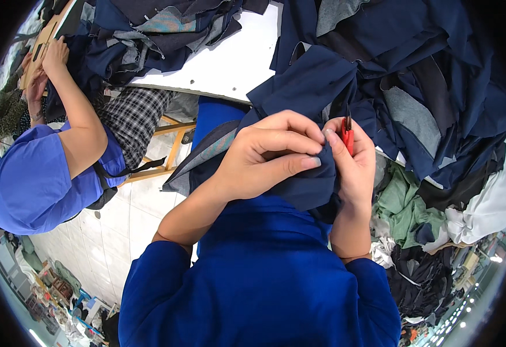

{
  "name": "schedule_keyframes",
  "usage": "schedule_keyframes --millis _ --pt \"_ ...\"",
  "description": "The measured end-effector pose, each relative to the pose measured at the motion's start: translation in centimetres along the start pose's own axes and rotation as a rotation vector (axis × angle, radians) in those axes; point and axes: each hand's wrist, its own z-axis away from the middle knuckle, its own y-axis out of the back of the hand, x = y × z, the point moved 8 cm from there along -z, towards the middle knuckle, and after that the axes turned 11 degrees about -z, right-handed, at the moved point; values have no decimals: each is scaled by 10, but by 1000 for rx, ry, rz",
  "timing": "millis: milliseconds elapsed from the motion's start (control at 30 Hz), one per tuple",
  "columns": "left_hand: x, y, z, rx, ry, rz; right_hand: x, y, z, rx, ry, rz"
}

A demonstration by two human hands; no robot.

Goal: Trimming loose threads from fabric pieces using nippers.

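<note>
My left hand (pixel 259 153) is closed in a pinch, with thumb and fingertips on a dark navy piece of cloth (pixel 306 189) in front of my body. Just to its right, my right hand (pixel 354 168) holds small red-handled thread snips (pixel 348 139), with the dark blades pointing away from me. The thumb and forefinger of that hand also pinch the cloth's edge, close to the left fingertips. Whether a loose thread lies between the fingertips is too small to tell. The cloth hangs over my lap, and part of it runs up toward the table.
A white table (pixel 230 61) bears heaps of navy fabric (pixel 438 87) at right and more cut pieces (pixel 172 26) at left. Green cloth (pixel 406 202) and black scraps lie low on the right. A co-worker in a blue-violet shirt (pixel 30 179) works at the left, beside a wooden stool (pixel 172 147).
</note>
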Motion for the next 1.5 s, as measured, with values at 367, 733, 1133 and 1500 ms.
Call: schedule_keyframes --millis 367,733,1133,1500 --pt "-9 15 3 174 8 -53 -19 10 5 177 262 115" --pt "-2 15 4 269 -137 -167 -48 -27 29 8 538 599" --pt "4 13 7 311 -200 -304 -50 -28 30 10 573 629" --pt "4 8 8 335 -217 -361 -49 -32 33 60 631 684"
